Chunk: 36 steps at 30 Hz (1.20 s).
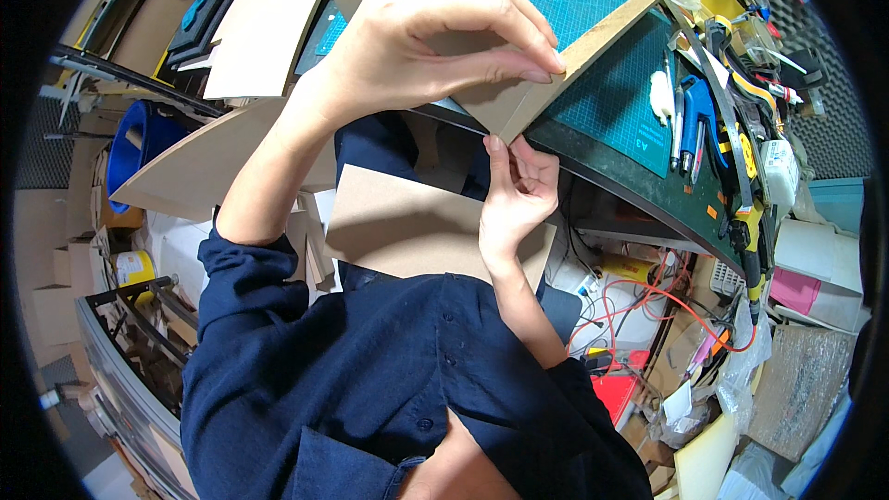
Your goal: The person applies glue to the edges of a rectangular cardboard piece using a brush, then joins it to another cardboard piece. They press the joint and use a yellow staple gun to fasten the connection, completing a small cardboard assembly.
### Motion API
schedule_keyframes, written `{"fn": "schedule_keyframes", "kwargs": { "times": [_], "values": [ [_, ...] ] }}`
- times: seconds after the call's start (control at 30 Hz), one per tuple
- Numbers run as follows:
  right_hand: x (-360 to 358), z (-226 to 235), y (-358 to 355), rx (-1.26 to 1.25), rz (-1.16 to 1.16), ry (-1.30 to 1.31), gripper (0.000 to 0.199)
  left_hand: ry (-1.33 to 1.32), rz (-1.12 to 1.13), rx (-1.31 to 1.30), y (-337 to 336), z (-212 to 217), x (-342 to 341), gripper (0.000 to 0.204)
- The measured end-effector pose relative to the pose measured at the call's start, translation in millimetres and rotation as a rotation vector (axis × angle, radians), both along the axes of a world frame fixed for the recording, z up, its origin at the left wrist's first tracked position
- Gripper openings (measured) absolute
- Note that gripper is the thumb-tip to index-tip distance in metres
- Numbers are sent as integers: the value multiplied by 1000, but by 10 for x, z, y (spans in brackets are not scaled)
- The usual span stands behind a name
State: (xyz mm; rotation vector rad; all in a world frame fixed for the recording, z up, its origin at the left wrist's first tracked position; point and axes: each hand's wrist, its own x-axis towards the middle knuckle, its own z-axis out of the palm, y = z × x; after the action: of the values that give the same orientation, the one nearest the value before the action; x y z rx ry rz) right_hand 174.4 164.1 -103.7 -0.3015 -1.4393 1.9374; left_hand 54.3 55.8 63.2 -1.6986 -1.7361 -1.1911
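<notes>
Upper right: cutting mat (620,97) is teal, gridded. Upper centre: panel (611,30) is light brown. Centre: board (398,213) is plain tan. Lower centre: shirt (370,361) is navy.

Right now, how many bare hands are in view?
2: the left hand at the edge of the brown board; the right hand lower, at the board's near corner.

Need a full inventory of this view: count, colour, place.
Held board: 1, tan, at bench edge
Lap board: 1, tan, across lap
Curved board: 1, tan, left
Pale panels: several, cream, upper left
Bench: 1, dark, ahead
Cutting mat: at least 1, teal, on bench
Hand tool: 1, blue, bench right
Bucket: 1, blue, left
Cable: at least 1, orange, lower right
Clutter: uncountable, mixed, mostly right
Shirt: 1, navy, on person
Hands: 2, bare; left at held board's edge, right at its corner
</notes>
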Motion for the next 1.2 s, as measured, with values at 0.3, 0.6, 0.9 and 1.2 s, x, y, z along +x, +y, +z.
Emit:
{"fn": "schedule_keyframes", "kwargs": {
  "times": [0.3,0.6,0.9,1.2],
  "values": [
    [31,-61,-47,54,-41,-5,17,-40,0,-10,-68,-11,57,12],
    [41,-43,-52,105,-36,13,15,25,-16,26,-52,-84,0,12],
    [51,-24,-81,128,-45,8,15,32,83,-21,-81,-66,51,20],
    [65,-16,-67,186,-25,-22,13,36,78,-184,-169,1,11,16]
  ]
}}
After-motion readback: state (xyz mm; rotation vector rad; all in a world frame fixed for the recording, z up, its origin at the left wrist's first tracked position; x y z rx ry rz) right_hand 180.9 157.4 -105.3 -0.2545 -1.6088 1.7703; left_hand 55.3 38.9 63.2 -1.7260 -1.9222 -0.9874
